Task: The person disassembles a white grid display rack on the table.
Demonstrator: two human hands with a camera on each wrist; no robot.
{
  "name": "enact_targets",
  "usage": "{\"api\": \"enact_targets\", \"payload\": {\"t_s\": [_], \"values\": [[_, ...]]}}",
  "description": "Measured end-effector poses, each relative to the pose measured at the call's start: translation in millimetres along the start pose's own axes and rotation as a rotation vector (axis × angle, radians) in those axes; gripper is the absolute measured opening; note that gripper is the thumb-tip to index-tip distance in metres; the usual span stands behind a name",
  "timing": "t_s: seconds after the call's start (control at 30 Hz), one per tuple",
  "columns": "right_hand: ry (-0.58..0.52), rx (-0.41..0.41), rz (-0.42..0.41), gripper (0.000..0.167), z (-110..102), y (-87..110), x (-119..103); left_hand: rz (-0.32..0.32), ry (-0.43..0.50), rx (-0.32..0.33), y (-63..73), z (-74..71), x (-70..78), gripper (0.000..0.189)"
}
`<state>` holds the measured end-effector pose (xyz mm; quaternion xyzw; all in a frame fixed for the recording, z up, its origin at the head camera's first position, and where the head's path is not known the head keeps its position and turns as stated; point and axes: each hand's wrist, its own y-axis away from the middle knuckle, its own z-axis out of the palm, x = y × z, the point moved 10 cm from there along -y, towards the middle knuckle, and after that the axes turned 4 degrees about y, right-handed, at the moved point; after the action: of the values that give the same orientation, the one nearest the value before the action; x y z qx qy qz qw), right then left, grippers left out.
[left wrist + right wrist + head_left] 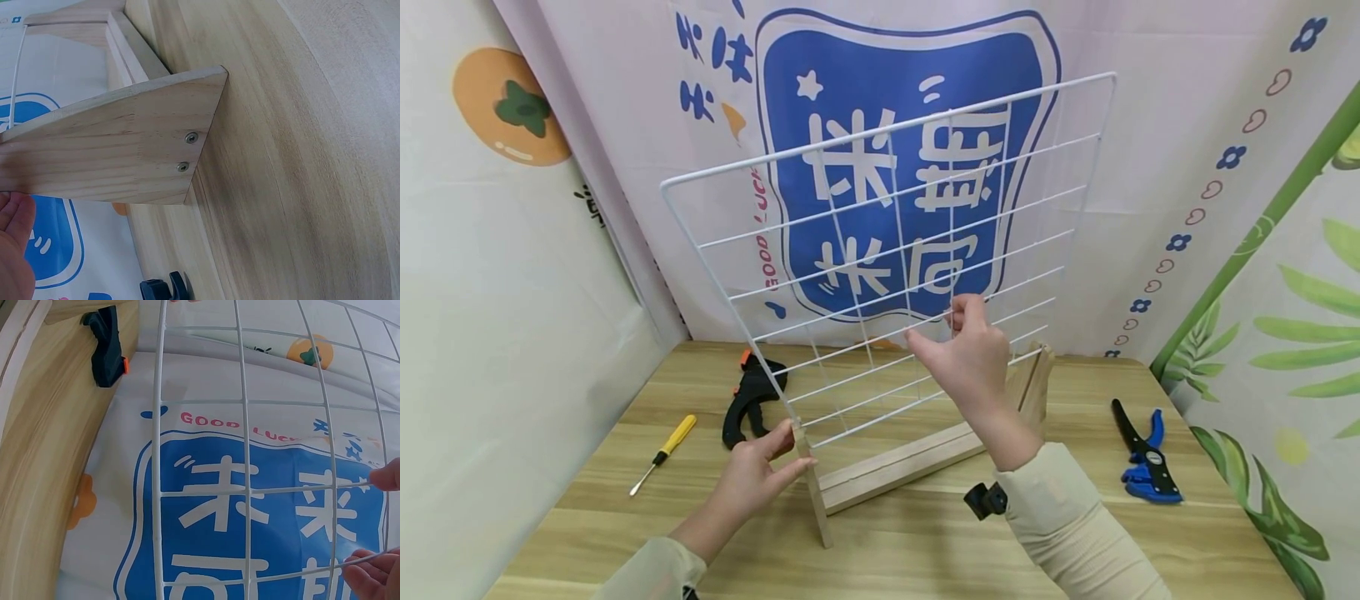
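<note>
A white wire grid panel (887, 130) leans upright over a pale wooden stand (898, 468) on the table. My left hand (748, 479) pinches the stand's left end board (814, 496), close to the panel's lower left corner. Two screw heads (191, 138) show on this board's outer face in the left wrist view. My right hand (973, 362) reaches to the panel's middle and holds its wires between thumb and fingers. In the right wrist view, thumb and fingertips (365, 575) meet the grid wires (245, 444). The right forearm covers part of the stand.
Behind the stand's left end lies a black clamp (752, 396) with orange parts. A yellow-handled screwdriver (664, 454) lies farther left. On the right rests a blue and black plier-like tool (1150, 467). A printed curtain (1097, 275) hangs behind the table (910, 558).
</note>
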<state>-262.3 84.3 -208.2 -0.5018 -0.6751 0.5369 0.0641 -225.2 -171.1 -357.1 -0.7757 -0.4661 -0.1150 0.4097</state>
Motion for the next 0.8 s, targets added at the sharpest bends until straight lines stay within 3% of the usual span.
{"api": "enact_targets", "payload": {"t_s": [0.27,0.47,0.8], "values": [[0.011,-0.017,-0.023,0.049,-1.1,-2.7,-8.5,0.016,0.008,0.009,-0.5,-0.5,2.6,0.055],[0.058,-0.041,-0.039,0.05,2.3,2.1,-11.7,-0.044,0.012,-0.001,-0.4,0.7,-1.7,0.056],[0.068,0.053,-0.051,0.052,-5.1,13.3,-11.4,-0.079,0.043,-0.006,0.5,0.4,-3.5,0.057]]}}
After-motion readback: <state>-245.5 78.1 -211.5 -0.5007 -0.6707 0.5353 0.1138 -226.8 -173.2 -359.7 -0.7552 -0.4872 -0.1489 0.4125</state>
